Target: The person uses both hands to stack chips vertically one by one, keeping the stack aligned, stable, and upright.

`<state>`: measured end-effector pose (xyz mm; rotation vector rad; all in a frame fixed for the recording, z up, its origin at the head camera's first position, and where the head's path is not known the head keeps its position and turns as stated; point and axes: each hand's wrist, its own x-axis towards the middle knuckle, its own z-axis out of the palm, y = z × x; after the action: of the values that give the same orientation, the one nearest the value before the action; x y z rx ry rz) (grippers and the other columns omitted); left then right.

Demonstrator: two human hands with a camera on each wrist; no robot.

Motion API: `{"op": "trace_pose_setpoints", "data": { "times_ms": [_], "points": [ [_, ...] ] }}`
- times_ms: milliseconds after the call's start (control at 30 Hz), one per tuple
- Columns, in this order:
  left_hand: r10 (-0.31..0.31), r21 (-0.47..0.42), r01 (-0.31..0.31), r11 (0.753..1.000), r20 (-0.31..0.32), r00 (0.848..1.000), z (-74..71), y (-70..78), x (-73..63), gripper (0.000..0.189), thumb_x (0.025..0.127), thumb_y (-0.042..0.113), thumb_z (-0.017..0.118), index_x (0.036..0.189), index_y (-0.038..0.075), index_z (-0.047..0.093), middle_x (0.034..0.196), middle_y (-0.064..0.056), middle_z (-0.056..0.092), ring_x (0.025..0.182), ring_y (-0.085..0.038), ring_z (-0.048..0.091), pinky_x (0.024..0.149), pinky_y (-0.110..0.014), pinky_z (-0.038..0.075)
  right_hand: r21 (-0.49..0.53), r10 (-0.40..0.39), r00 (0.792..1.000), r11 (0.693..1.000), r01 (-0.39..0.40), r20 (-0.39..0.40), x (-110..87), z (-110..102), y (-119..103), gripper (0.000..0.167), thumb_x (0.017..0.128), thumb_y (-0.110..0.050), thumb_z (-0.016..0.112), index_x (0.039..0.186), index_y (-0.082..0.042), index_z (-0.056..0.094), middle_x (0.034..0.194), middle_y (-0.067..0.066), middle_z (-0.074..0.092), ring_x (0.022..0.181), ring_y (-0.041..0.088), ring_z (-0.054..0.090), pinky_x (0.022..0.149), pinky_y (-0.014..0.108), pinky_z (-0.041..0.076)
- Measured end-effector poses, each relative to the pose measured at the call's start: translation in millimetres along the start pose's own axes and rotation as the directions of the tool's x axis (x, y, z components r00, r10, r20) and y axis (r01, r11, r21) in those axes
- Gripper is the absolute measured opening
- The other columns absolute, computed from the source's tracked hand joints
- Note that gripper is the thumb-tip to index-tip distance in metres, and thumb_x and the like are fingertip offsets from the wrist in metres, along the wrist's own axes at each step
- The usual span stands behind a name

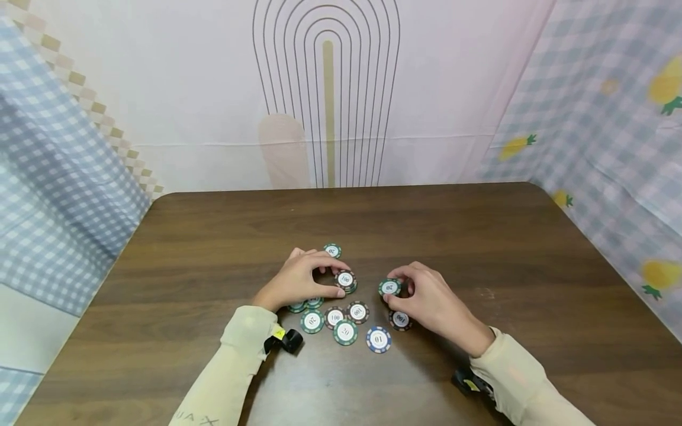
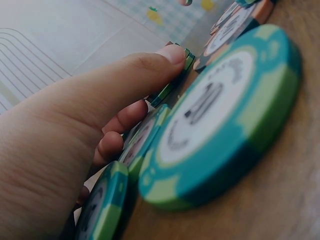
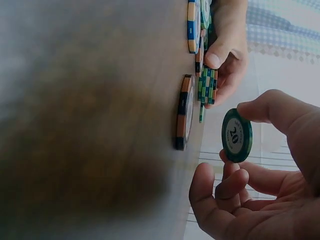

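Chips lie loose on the table, mostly between the hands and to their near side. The left hand grips a stack by its edges, a black chip on top; to the right, the right hand pinches a green chip clear of the wood. Light, even pressure should hold the stack square; the green chip is best carried level by its rim.

Green chips read 20; black chips, 100; blue chip, 10
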<state>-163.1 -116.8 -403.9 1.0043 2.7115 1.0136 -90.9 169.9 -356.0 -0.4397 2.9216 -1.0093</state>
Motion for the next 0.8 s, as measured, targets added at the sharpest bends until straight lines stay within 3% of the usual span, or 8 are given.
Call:
{"op": "trace_pose_setpoints", "data": {
  "times_ms": [233,433,667,800],
  "points": [
    [0.014,0.012,-0.014,1.0,-0.006,1.0,-0.1,2.4,0.1,0.042,0.085,0.052,0.087,0.123,0.04,0.076,0.104,0.024,0.066,0.091,-0.003,0.053,0.085,-0.039,0.028,0.024,-0.003,1.0,1.0,0.003,0.002,14.4,6,-6,0.029,0.088,-0.023,0.082,0.112,-0.007,0.077,0.09,0.002,0.059,0.076,0.014,0.05,0.066,0.03,0.043],
    [0.005,0.024,-0.005,1.0,-0.006,1.0,0.9,2.0,0.0,0.043,0.084,0.053,0.087,0.124,0.039,0.076,0.119,0.021,0.07,0.097,-0.004,0.056,0.086,-0.039,0.028,0.044,-0.031,0.999,0.999,0.032,-0.011,25.1,15,-13,0.03,0.088,-0.02,0.082,0.114,-0.008,0.077,0.089,0.002,0.059,0.074,0.014,0.051,0.066,0.03,0.044],
    [0.011,0.038,-0.011,0.999,-0.002,1.0,0.9,2.8,0.8,0.045,0.084,0.052,0.088,0.125,0.036,0.076,0.104,0.024,0.068,0.095,-0.004,0.056,0.086,-0.037,0.03,0.066,-0.066,0.998,0.996,0.066,0.004,35.0,22,-21,0.028,0.087,-0.019,0.081,0.113,-0.008,0.077,0.092,0.002,0.061,0.074,0.013,0.052,0.066,0.029,0.045],
    [0.008,0.035,-0.008,0.999,-0.009,1.0,-0.4,2.9,0.5,0.048,0.083,0.049,0.089,0.126,0.032,0.077,0.106,0.021,0.07,0.095,-0.004,0.056,0.085,-0.037,0.03,0.062,-0.075,0.996,0.995,0.072,0.038,42.3,27,-26,0.028,0.088,-0.019,0.08,0.114,-0.009,0.077,0.095,0.002,0.063,0.076,0.013,0.053,0.067,0.029,0.047]
  ]
}}
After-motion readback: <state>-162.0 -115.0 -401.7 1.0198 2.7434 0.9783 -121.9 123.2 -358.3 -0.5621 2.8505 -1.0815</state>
